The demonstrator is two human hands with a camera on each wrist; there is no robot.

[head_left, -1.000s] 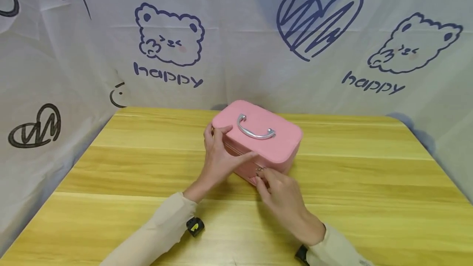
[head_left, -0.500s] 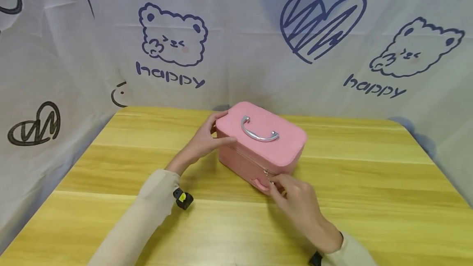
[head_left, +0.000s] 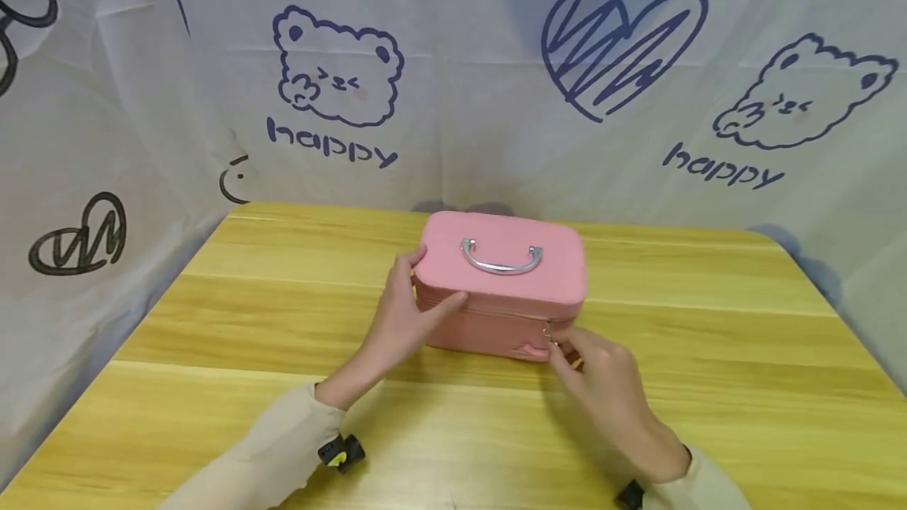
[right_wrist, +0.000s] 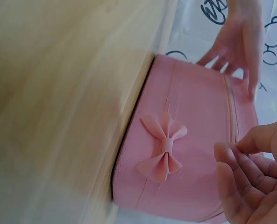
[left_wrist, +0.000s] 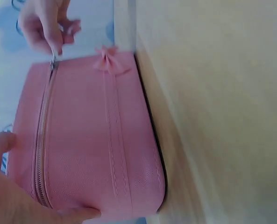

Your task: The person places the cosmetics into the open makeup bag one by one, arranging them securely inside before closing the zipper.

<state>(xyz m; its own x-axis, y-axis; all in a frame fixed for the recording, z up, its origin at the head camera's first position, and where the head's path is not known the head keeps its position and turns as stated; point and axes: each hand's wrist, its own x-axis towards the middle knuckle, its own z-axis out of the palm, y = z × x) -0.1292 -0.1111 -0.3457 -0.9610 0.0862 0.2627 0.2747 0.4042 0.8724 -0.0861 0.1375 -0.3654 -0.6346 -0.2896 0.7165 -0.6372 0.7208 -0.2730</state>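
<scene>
A pink cosmetic case (head_left: 482, 333) with rounded corners stands on the wooden table. Its silver handle (head_left: 501, 268) is fixed to the lid, and a pink bow (right_wrist: 166, 144) decorates the front. My left hand (head_left: 404, 317) holds the left end, thumb along the front by the lid's edge and fingers round the side. Near the right front corner, my right hand (head_left: 602, 372) pinches the zipper pull (head_left: 548, 333) between thumb and forefinger. In the left wrist view the zipper (left_wrist: 41, 149) runs along the front up to that pull.
The wooden table (head_left: 234, 321) reaches to a pale cloth backdrop (head_left: 460, 140) printed with bears, hearts and "happy". The case sits towards the table's back edge. Black straps with small devices circle both wrists.
The case has turned so its front faces me more squarely. My right hand has shifted right with the zipper pull. My left hand let its grip shift, then settled on the left end again.
</scene>
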